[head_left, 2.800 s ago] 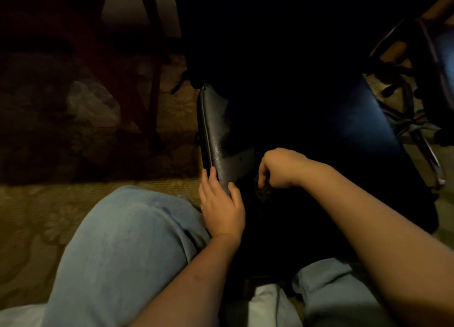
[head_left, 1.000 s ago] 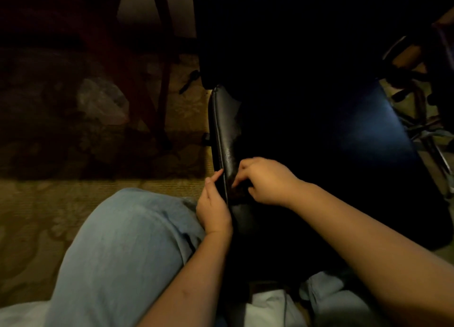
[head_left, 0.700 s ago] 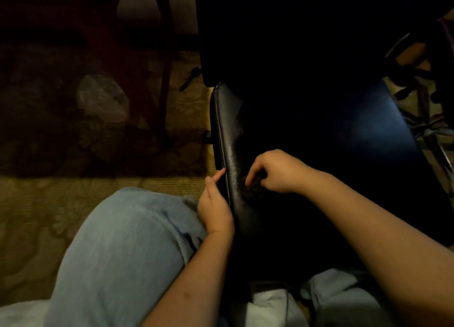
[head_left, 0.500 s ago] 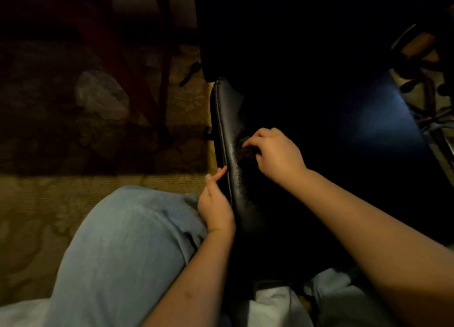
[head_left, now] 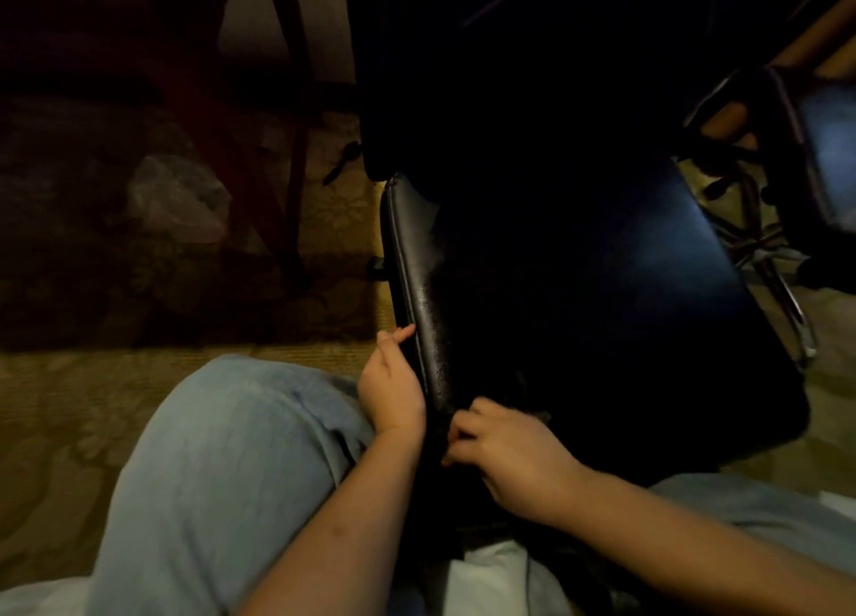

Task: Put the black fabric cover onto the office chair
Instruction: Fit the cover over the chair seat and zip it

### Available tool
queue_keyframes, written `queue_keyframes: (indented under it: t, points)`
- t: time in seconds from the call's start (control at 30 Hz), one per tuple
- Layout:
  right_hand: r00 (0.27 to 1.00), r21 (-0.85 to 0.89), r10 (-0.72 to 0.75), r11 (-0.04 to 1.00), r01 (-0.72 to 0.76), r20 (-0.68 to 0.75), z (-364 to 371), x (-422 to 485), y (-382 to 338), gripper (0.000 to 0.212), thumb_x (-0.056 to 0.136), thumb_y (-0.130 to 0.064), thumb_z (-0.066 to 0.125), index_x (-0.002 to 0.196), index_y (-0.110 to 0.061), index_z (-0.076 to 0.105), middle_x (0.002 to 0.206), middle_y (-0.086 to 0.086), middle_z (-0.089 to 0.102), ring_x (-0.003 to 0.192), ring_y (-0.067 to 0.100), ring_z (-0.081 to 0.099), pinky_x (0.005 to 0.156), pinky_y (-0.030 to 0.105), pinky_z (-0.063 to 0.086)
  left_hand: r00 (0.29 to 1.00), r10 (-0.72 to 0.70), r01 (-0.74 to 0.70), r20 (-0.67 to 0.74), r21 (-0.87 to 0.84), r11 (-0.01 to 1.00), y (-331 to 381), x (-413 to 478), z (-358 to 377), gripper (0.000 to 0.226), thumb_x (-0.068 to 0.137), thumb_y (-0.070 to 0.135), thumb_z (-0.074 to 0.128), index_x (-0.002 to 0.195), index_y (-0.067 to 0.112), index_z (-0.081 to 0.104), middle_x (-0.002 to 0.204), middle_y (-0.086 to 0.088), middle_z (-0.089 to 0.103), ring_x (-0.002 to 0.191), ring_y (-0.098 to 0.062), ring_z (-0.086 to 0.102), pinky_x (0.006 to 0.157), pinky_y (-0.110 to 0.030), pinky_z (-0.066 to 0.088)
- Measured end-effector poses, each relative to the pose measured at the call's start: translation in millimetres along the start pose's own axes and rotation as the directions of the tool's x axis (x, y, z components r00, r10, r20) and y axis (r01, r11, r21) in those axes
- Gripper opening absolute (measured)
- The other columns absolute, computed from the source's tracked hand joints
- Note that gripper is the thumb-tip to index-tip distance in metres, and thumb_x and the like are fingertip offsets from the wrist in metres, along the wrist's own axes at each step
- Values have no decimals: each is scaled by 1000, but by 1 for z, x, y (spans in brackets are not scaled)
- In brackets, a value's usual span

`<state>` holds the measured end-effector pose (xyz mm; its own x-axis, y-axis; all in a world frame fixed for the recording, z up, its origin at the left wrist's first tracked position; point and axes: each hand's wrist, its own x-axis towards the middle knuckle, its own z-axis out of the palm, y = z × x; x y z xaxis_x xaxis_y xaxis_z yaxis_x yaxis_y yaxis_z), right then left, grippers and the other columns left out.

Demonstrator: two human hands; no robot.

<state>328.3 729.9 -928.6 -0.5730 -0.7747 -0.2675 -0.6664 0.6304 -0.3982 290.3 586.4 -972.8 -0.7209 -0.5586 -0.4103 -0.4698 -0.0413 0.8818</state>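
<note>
I'm looking down in very dim light at the chair (head_left: 602, 300), which fills the middle and right of my view, its seat tipped toward me. The cover (head_left: 505, 263) lies over most of that seat as a matt black mass; it is too dark for me to trace its edges. Along the seat's left side a strip of shiny black leather with a piped seam (head_left: 410, 263) shows bare beside the fabric. My right hand (head_left: 505, 458) is at the near left corner of the seat, fingers curled in, pinching dark fabric there against the thumb. My left hand (head_left: 391, 393) lies flat against the seat's left edge, fingers roughly straight, one fingertip (head_left: 404, 333) touching the seam, grasping nothing. A knee in jeans (head_left: 222, 476) sits just left of that hand, over patterned carpet (head_left: 69, 407).
</note>
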Motion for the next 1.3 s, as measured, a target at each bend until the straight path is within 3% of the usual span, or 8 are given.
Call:
queue_keyframes:
  t: [0.13,0.27,0.37,0.47,0.57,0.7,0.87,1.3]
  points:
    - [992,-8,-76,997,77,100,-1,-28,5,32,70,-16,66,97,-34,68,98,-10,58,90,15,55,59,25,49,965,263,-258,-6,177,950,-2,-1,9,27,99,19,43,111,7,64,123,-10,58,116,-23,51,92,-17,29]
    - [976,36,117,993,-112,-184,-16,-24,55,41,66,-2,56,94,-29,70,100,-8,62,91,17,57,75,26,52,955,297,-286,20,336,897,5,0,21,33,96,18,52,128,9,54,146,-6,41,135,-20,34,107,-23,22]
    - [794,221,470,883,-415,-386,-29,-12,102,42,72,9,65,101,-21,73,102,1,64,96,25,57,88,28,46,952,305,-283,1,370,885,10,3,31,40,95,19,51,134,10,48,152,-5,33,140,-19,27,114,-34,24]
    - [660,360,651,758,-543,-375,-30,-5,112,36,82,2,61,109,-21,70,105,1,60,101,25,55,89,26,40,953,303,-273,-11,402,874,14,6,44,44,96,21,48,139,11,43,156,-5,28,143,-20,23,118,-43,22]
    - [833,184,414,910,-371,-366,-21,-8,80,43,71,5,67,104,-22,72,100,2,61,88,26,58,81,36,51,955,297,-264,-4,445,855,15,7,54,46,98,20,45,143,11,40,157,-6,26,145,-21,22,119,-44,17]
    - [988,139,148,980,-140,-52,-19,-27,46,43,78,-7,62,113,-33,66,112,-7,55,101,13,51,85,27,49,953,304,-263,2,510,819,10,8,58,51,99,22,44,147,12,33,159,-7,23,146,-21,20,119,-44,17]
    - [988,191,119,972,-136,95,-36,-30,63,42,85,-7,57,113,-37,67,114,-14,53,109,6,45,94,24,43,975,220,-161,-19,617,770,8,10,62,70,97,38,40,154,11,11,162,-12,9,148,-26,13,120,-43,16]
    - [843,155,369,930,-334,-392,-71,72,167,40,78,8,61,108,-17,71,107,8,63,99,31,55,90,37,45,951,298,-178,-78,652,737,-5,19,71,79,85,48,25,149,3,25,153,-15,33,134,-31,38,103,-47,38]
